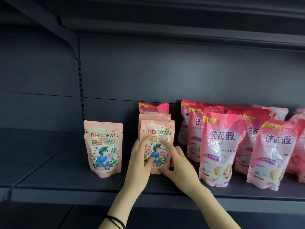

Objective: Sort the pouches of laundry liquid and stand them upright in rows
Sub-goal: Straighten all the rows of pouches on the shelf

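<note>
A pale pink floral pouch stands upright at the front of a short row on the dark shelf. My left hand lies on its left front, fingers and thumb pressed flat against the face. My right hand holds its right side, index finger on the front and thumb at the bottom corner. Two more pale pouches stand behind it, with a deeper pink pouch at the back. One matching floral pouch stands alone to the left.
Several larger deep pink pouches stand in rows to the right, the nearest close to my right wrist and another further right. The shelf's back wall and an upper shelf close in the space. Bare shelf lies left of the lone pouch.
</note>
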A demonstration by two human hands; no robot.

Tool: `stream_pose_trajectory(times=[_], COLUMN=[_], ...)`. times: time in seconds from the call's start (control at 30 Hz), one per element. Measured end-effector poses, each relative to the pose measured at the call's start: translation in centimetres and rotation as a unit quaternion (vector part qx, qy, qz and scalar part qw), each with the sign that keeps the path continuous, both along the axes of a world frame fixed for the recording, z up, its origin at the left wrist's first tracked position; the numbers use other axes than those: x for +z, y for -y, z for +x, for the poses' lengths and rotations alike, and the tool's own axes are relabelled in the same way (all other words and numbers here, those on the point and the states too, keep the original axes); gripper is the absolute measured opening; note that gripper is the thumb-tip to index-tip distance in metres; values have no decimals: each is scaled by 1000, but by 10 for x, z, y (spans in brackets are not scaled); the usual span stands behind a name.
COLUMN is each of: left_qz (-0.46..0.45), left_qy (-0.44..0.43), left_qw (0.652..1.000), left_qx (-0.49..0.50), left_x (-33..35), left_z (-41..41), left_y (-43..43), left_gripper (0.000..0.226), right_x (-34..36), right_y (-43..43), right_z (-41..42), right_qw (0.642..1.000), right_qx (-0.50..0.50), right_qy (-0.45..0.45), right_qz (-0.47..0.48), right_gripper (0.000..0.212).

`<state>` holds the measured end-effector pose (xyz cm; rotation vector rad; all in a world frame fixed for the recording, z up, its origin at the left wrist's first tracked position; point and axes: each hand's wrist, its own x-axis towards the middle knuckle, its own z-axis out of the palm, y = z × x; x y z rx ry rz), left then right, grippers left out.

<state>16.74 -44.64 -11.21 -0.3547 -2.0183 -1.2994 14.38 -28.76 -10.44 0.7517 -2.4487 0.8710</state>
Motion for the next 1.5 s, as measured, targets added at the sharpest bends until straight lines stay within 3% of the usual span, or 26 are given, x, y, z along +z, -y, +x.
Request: stream_pose_trajectory(times=[0.17,0.3,0.4,0.57,0.63,0.7,0.77,0.9,1.0,1.07,1.13,1.2,1.37,1.5], left_qz=[-52,-120,-196,-381,-447,-520,-590,-675,-745,-765,-769,-759,-674,-545], left_qy=[-16,-91,-135,-117,-36,69,100,27,-28,-53,-53,-26,117,157], left_qw=[997,984,963,902,886,846,796,727,646,619,616,634,729,823], left_qx=[62,99,124,165,120,92,91,124,162,168,164,147,30,-21], left_x=[6,31,72,161,193,219,236,246,247,247,246,246,231,223], left_z=[12,29,39,44,38,26,9,-31,-62,-83,-104,-124,-160,-174], left_y=[-7,-9,9,55,70,77,81,83,81,80,81,83,87,89], left_gripper=[76,62,57,37,26,26,29,30,35,37,39,40,27,13], right_x=[3,26,75,176,202,221,235,250,255,256,255,252,240,235], right_y=[0,-1,-8,-18,-17,-12,-5,5,13,18,23,27,31,30], right_z=[10,27,39,38,31,20,7,-25,-54,-74,-96,-118,-161,-175], right_qw=[1000,992,985,955,929,902,879,839,794,777,776,782,812,875], right_qx=[9,-34,-8,17,10,-6,-25,-50,-49,-40,-28,-13,42,54], right_qy=[-18,-116,-171,-215,-213,-205,-200,-189,-211,-220,-213,-194,-98,-24], right_qz=[-12,-36,-20,203,302,380,433,507,568,588,593,593,573,480], right_gripper=[79,49,30,24,26,28,30,30,35,37,39,40,37,12])
